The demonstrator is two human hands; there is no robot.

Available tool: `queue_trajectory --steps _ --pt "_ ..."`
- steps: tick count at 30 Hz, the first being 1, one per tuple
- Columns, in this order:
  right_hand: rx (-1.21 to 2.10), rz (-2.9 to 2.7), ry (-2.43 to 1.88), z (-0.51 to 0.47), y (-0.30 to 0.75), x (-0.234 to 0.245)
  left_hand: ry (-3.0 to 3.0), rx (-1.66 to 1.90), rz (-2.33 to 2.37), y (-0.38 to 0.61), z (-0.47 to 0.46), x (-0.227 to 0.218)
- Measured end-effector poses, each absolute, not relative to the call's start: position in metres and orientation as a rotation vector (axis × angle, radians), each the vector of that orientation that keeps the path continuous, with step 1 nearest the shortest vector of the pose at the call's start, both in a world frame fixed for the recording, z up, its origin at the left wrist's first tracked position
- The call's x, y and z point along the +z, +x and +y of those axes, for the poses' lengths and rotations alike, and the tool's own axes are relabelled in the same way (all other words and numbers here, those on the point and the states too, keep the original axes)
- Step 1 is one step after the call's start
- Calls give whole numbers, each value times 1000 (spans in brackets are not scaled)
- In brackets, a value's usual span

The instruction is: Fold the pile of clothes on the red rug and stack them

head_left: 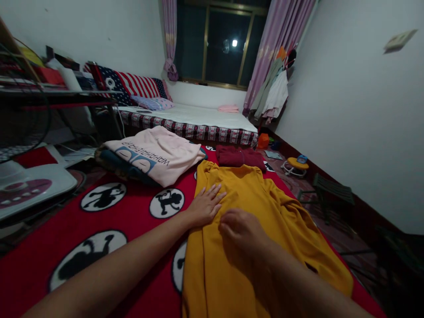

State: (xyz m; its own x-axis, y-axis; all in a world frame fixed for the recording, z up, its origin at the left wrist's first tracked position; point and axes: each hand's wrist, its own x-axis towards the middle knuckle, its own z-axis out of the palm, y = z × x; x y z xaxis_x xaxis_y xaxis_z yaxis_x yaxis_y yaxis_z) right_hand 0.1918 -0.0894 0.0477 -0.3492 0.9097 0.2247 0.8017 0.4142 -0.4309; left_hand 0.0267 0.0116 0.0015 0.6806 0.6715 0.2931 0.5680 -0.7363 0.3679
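A mustard-yellow garment (258,229) lies spread lengthwise on a red blanket (132,229) with black-and-white round prints. My left hand (205,205) lies flat on the garment's left edge, fingers stretched out and apart. My right hand (241,229) rests on the middle of the yellow cloth with its fingers curled under, so what they grip, if anything, is hidden.
A folded pink shirt (155,152) sits on a dark folded piece at the back left. A folded dark-red garment (240,157) lies beyond the yellow one. A bed (198,119) stands under the window. A white appliance (29,187) stands at left, a small stool (294,165) at right.
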Motion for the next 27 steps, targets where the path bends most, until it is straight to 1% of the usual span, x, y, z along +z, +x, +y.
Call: queue_trajectory --steps 4,7,10,13,16,21,27 --pt "69 -1837 -1671 -33 205 47 2666 682 1009 29 11 1" --pt "118 -1821 -1910 -6 217 41 2642 762 1175 29 9 -3" --pt "204 -1922 -2207 10 223 47 2639 732 1308 30 8 -5" --pt "83 -1880 -2361 33 220 64 2671 653 1325 32 7 -5" --pt "-61 -1844 -2258 67 207 76 2677 636 1333 32 7 -4" --pt "187 -1914 -2037 119 176 62 2658 623 1351 32 7 -4" --pt "189 -1907 -1974 130 155 42 2545 617 1501 33 10 -3"
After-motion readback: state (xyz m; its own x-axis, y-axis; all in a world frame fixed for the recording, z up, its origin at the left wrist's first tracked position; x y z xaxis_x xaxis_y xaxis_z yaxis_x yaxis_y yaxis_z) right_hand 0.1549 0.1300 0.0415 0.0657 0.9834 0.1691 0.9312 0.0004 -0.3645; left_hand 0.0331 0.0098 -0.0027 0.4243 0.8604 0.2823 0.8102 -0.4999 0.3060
